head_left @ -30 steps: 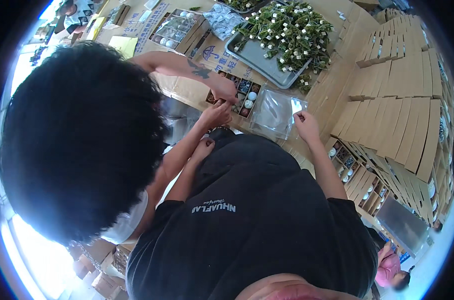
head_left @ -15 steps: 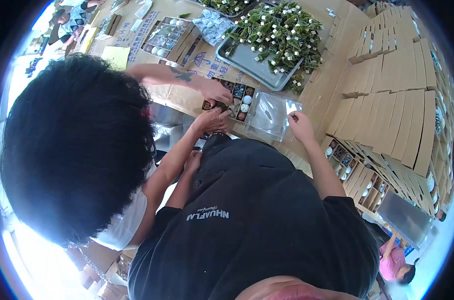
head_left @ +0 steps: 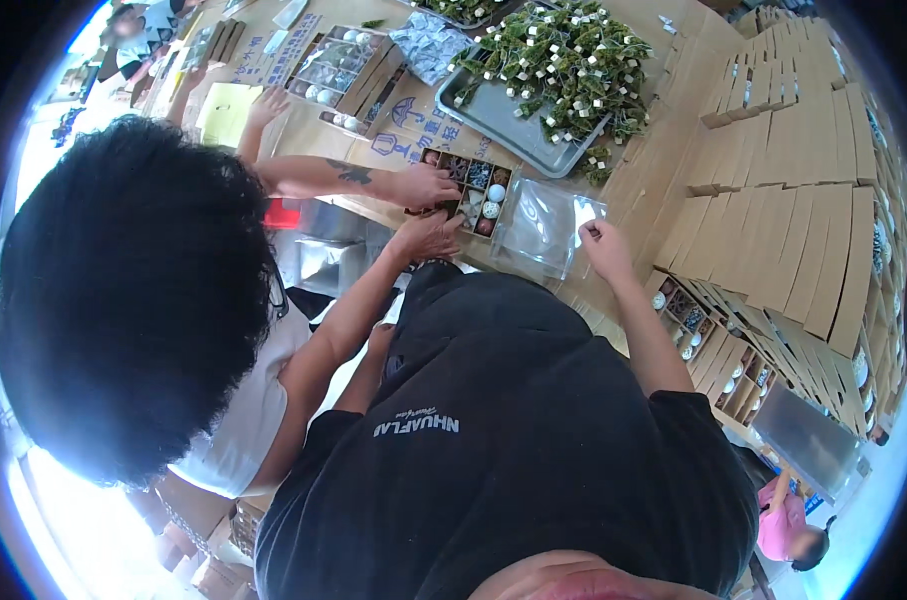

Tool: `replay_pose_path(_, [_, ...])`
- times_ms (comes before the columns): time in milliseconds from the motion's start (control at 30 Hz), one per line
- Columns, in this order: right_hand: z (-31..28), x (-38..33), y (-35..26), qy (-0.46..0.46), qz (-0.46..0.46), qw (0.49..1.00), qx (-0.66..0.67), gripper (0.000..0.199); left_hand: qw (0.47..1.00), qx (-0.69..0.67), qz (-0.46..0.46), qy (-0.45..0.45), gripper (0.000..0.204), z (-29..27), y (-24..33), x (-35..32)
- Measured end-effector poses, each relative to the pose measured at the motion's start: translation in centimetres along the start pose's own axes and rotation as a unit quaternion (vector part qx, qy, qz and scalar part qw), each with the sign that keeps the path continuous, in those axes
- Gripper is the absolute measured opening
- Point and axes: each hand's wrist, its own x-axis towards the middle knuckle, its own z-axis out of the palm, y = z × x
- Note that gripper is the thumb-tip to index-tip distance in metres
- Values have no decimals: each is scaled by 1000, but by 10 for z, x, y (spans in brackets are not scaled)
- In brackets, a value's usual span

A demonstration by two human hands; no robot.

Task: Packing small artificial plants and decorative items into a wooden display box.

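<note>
My right hand [head_left: 606, 252] is closed in a pinch at the right edge of a clear plastic cover [head_left: 536, 228], which lies flat on the table. Close to my body, my left hand [head_left: 382, 340] is mostly hidden behind a co-worker's forearm, so its fingers do not show. Just left of the cover sits a shallow compartment box [head_left: 507, 180] with white balls, cones and dark pieces in its cells. A co-worker's two hands [head_left: 429, 186] reach into its left cells; what they handle there is hidden.
A grey tray [head_left: 519, 148] heaped with green sprigs bearing white cubes stands beyond the box. Stacked cardboard dividers [head_left: 764, 240] rise at the right. Further left are a filled box [head_left: 339, 65] and crumpled blue plastic [head_left: 429, 48]. The co-worker's head [head_left: 134, 300] fills the left side.
The co-worker's hands have drawn slightly apart over the box. Another person's hands have appeared near the yellow paper. My left hand has slipped further behind the co-worker's arm; my right stays put.
</note>
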Motion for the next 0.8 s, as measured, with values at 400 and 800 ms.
replay_pose_path(400, [3,1,6,4,-10,1000,-21,22,705,-611,-195,-302,17,61,107,8])
replay_pose_path(800, [7,-1,4,3,-10,1000,-24,23,-107,-893,-433,-61,13,54,103,17])
